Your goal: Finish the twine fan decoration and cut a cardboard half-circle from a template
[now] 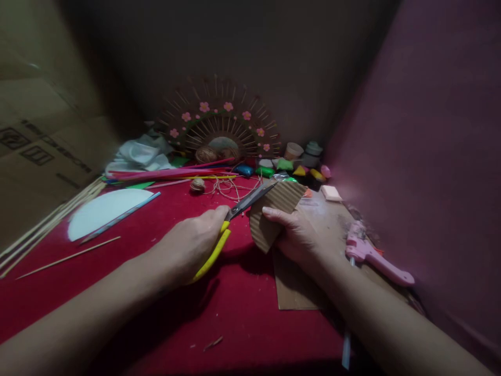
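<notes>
Person's body, as seen from the head camera:
- Left hand (191, 245): bare, no glove, no ring or band visible on the fingers that show.
- Left forearm: bare from the near left edge to the wrist; no sleeve, no watch or bracelet.
- Right hand (297, 235): bare, ungloved, short plain fingernails.
- Right forearm: bare from the near right to the wrist, no sleeve.

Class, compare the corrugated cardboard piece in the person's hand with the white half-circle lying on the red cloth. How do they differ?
The corrugated cardboard piece is brown and ribbed; the white half-circle looks smooth. The cardboard piece is lifted, held by the right hand at the scissors that the left hand works; the half-circle lies flat, untouched. The half-circle looks larger. Both have a curved edge.
</notes>
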Demonstrator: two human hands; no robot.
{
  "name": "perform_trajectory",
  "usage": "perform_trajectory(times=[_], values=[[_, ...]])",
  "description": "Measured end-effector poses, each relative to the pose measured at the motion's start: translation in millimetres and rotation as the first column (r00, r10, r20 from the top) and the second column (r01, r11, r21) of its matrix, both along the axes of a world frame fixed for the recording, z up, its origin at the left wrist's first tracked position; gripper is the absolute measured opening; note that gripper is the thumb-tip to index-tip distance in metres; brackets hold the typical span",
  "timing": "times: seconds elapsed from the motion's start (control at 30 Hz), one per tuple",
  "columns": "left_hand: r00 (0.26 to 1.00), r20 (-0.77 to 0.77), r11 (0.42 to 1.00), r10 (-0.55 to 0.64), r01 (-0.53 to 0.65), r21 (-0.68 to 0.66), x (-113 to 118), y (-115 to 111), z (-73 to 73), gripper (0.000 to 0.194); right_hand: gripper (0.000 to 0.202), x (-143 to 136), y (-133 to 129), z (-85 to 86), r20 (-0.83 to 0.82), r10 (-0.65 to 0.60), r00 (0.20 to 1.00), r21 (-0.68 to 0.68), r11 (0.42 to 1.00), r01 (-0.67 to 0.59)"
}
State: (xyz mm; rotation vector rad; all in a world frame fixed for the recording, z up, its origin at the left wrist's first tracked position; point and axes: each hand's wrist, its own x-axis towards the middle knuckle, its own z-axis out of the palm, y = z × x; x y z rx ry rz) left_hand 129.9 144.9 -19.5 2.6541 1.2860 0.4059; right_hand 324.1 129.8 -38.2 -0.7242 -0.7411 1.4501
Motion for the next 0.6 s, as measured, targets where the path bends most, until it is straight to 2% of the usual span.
perform_trajectory(times=[0.2,0.4,0.6], values=[[0.997,-0.076,0.999,0.003,-0.007,-0.047,2.7,-2.2,5.8,0.032,0.038,-0.1,-0.9,0.4,0.03,0.007,1.0,-0.017,1.0,-0.006],[0.999,-0.032,1.0,-0.006,0.006,0.001,1.5,-2.8,0.7,0.028,0.042,-0.3,-1.3,1.6,0.051,-0.002,0.999,-0.009,1.0,0.002],[0.985,-0.173,1.0,0.008,-0.007,0.004,0.3,-1.0,1.1,0.022,0.041,0.1,-1.9,3.1,0.073,0.0,0.997,-0.003,1.0,0.0]])
